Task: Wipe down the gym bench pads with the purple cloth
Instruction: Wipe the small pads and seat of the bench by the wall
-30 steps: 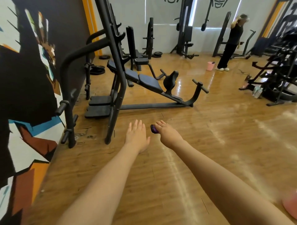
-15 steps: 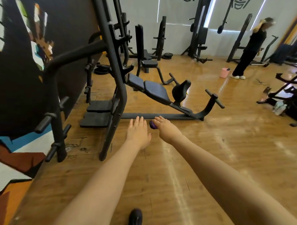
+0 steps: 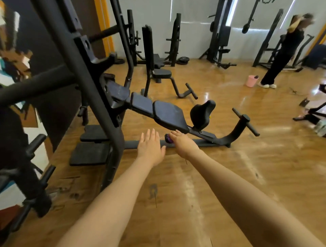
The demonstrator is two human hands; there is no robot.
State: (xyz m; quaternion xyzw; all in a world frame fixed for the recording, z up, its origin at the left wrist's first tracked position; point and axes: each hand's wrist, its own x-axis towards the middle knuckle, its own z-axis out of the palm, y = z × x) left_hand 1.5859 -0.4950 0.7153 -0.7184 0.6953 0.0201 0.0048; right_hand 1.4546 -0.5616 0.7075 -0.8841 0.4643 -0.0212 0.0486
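**Gym floor: bench approached, cloth in hand**

Polished wooden flooring [image 3: 229,176] is seen beneath black equipment. Both arms are extended forward. The purple cloth [image 3: 168,138] is held bunched in the curled fingers of the right hand [image 3: 183,143], just near of the sloped gym bench pads [image 3: 169,115]. The left hand [image 3: 150,149] is held flat, fingers straight and close together, holding nothing. A pink bucket [image 3: 251,81] is noted far right.

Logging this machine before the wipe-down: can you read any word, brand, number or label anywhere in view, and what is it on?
No readable text anywhere in this view.
Bench pads: no label or brand visible.
Black frame: no readable marking.
Wall mural: shapes only, no letters.
Dark emblem on the far wall: cut off by the picture's top edge, unreadable.
Pink bucket: plain.
Purple cloth in the right hand: no print visible.
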